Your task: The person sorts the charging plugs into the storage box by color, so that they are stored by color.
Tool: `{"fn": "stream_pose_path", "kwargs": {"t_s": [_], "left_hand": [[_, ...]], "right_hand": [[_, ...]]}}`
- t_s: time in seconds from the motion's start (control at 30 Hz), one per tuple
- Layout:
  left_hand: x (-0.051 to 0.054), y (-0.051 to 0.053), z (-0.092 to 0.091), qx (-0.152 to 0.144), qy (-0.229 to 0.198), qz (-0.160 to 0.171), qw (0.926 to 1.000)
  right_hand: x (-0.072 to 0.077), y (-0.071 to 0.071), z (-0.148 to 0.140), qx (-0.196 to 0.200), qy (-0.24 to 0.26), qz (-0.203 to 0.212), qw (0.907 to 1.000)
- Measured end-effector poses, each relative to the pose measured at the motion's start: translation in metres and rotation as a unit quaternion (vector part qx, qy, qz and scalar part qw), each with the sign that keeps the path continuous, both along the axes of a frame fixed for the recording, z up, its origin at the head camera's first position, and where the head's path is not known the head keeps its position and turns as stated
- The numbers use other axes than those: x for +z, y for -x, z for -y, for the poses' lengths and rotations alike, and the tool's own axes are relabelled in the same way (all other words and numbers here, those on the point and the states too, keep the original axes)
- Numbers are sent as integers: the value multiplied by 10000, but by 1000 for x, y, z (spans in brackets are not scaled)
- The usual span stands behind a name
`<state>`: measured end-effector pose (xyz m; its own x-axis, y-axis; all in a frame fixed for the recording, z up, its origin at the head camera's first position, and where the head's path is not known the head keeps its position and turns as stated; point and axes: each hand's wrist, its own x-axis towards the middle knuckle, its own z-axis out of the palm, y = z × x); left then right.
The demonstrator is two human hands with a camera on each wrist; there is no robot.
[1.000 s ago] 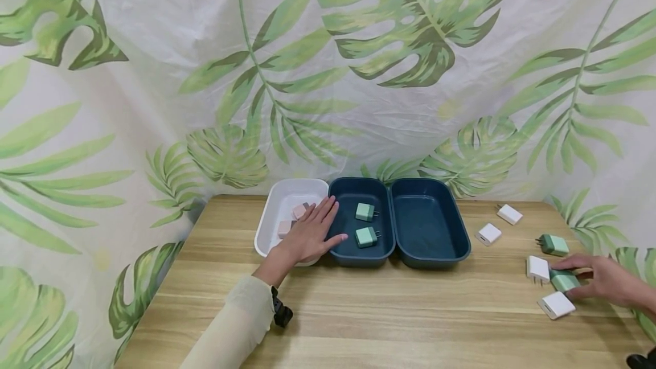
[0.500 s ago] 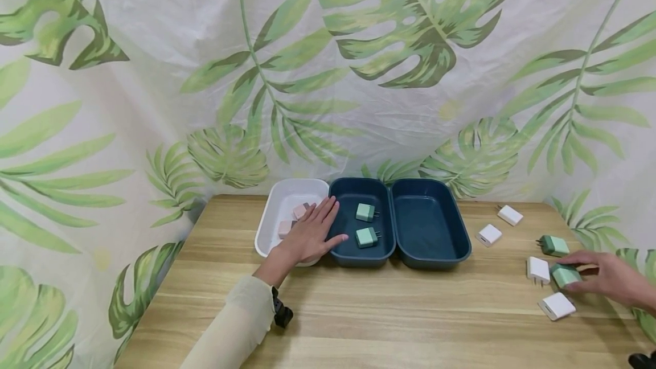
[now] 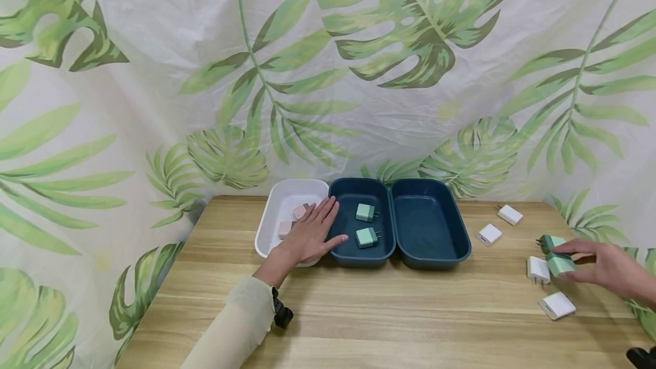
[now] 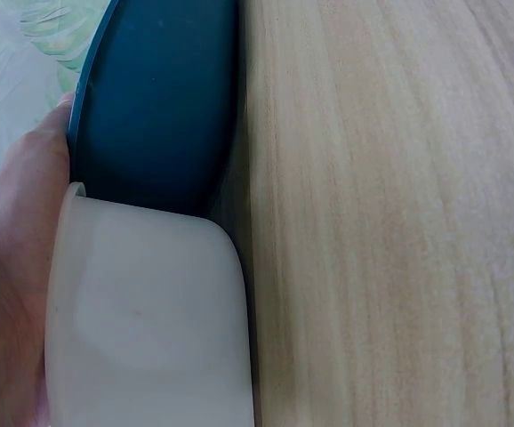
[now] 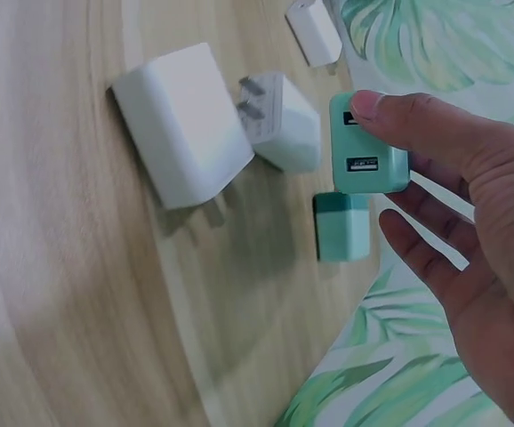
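My right hand pinches a green USB charger between thumb and fingers, lifted off the table; its two USB ports face the right wrist camera. Behind it another green charger lies on the wood. White chargers are close by, one left of the hand and one nearer the front. With fingers straight, my left hand rests over the rims where the white tray meets the middle blue tray. Pink chargers lie in the white tray, partly covered by that hand.
Two green chargers lie in the middle blue tray. The right blue tray stands against it. Two more white chargers lie right of the trays. A leaf-print cloth hangs behind the wooden table.
My right hand has raised the green charger off the table and moved it slightly away from me, past the front white charger. My left hand has stayed in place.
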<state>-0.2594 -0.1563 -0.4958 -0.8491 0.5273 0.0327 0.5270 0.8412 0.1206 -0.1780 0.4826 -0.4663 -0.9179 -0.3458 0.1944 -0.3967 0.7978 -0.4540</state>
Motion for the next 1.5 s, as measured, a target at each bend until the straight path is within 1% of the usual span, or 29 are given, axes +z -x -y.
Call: {"fn": "stream_pose_path", "kwargs": {"t_s": [0.07,0.2,0.3,0.4,0.6,0.67,0.83,1.03,1.27,1.37,1.5], "left_hand": [[0,0,0,-23,-26,-59,10000],[2,-1,0,-2,6,-28,10000],[2,-1,-1,23,34,18,10000],[0,0,0,19,22,13,10000],[-6,4,1,-29,7,-82,10000],[-6,4,1,-35,-2,-100,9999],[-6,4,1,-14,22,-58,10000],[-4,2,1,-1,37,-17,10000],[-6,3,1,0,60,-54,10000],[-5,3,1,3,85,-36,10000],[-2,1,1,-20,43,-59,10000]], "right_hand": [[2,2,2,82,27,-104,9999],[7,5,8,180,-102,-374,9991],[11,6,14,222,-217,-439,9986],[14,7,20,253,-276,-501,9980],[20,8,31,392,-438,-916,9941],[22,9,35,435,-500,-952,9933],[26,11,45,509,-435,-868,9940],[29,14,57,684,-374,-986,9921],[35,17,70,709,-385,-869,9929],[37,18,76,824,-271,-868,9925],[38,21,85,1079,-111,-1021,9889]]}}
